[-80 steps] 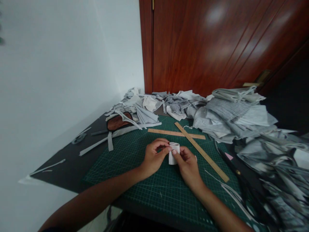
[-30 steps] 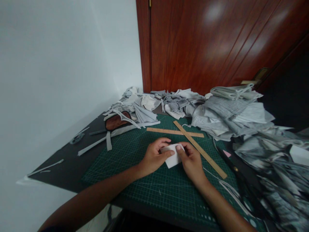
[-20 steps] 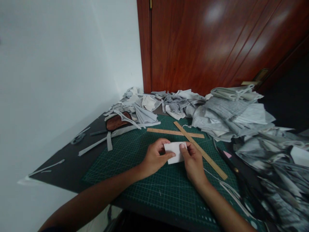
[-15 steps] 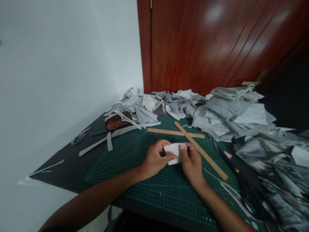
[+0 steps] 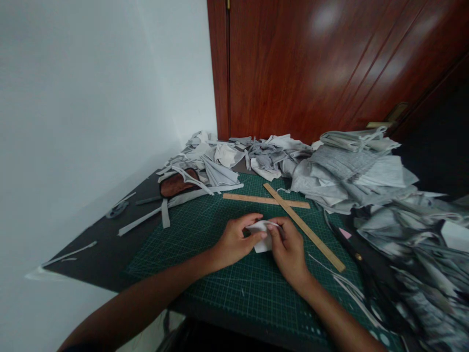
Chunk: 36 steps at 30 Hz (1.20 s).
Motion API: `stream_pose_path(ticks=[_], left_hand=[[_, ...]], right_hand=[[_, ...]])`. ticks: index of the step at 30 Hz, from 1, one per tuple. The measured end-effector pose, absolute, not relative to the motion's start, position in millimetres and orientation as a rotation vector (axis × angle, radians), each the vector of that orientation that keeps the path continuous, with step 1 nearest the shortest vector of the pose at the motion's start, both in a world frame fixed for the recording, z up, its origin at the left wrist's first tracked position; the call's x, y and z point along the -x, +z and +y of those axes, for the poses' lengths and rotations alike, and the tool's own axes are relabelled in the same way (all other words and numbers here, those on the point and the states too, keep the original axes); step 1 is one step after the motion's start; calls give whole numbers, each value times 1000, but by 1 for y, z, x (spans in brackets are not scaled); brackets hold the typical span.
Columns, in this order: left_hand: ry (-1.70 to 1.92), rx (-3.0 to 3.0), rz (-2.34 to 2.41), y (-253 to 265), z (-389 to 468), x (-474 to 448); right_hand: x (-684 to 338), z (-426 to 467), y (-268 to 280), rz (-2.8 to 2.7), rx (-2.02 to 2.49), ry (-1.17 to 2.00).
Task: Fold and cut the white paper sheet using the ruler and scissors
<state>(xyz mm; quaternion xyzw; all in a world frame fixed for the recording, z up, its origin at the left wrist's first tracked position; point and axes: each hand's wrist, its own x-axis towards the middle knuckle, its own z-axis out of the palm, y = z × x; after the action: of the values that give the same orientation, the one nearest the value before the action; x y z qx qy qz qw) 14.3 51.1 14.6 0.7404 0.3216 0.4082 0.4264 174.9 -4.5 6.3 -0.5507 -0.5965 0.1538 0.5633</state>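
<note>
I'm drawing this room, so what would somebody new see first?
Probably the big, shiny red-brown door filling the upper right. Then maybe the small white piece pinched between the left hand and the right hand, over the green gridded mat. Beyond the hands, two wooden rulers make a cross, and a gray heap of cloth sits to the right.

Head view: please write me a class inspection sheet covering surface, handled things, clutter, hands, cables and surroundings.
Surface: green gridded cutting mat on a dark table.
Handled things: one small white piece, bent, material unclear.
Clutter: grey and white scraps along the back and right; two crossed wooden rulers; black scissors at right.
Hands: left hand and right hand both grip the white piece.
Cables: nothing seen for certain.
Surroundings: white wall at left, reddish-brown door behind.
</note>
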Motion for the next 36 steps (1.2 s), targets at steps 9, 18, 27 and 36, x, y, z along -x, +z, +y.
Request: stream_pose_path(ticks=[9, 18, 27, 36], left_hand=[[853, -2091, 775, 20, 55, -8], [972, -1025, 753, 14, 57, -21], [943, -811, 761, 21, 56, -21], [908, -832, 808, 16, 53, -21]], right_hand=[[-175, -3, 5, -1480, 1171, 479], [-170, 5, 14, -780, 1005, 1216], [-170, 7, 2, -874, 1112, 1159], [-178, 7, -2, -1251, 1388, 620]])
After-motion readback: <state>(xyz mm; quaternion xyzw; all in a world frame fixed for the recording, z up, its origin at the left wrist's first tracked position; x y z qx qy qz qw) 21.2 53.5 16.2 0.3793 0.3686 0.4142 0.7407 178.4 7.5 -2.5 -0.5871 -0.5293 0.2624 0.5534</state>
